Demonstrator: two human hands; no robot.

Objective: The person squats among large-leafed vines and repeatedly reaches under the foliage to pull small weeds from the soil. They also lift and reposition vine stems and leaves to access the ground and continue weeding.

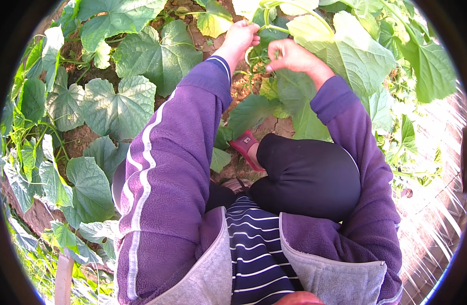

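Note:
Ahead of me at the top of the head view, my left hand (239,40) has its fingers closed around a green vine stem (271,27) of what looks like a cucumber plant. Just to the right, my right hand (290,56) pinches a small green plant piece (276,55) between thumb and finger. Thin tendrils and shoots (259,65) hang between the two hands, close to the fingertips. A large, brightly lit leaf (346,49) spreads right beside my right hand. Where exactly the stem passes through my left fingers is hidden.
Broad green leaves (161,53) cover the left side over brown soil (79,141). My bent knee (313,175) and a pink sandal (245,146) are below the hands. A wooden stake (63,278) stands at the lower left. Pale strands (439,213) lie along the right edge.

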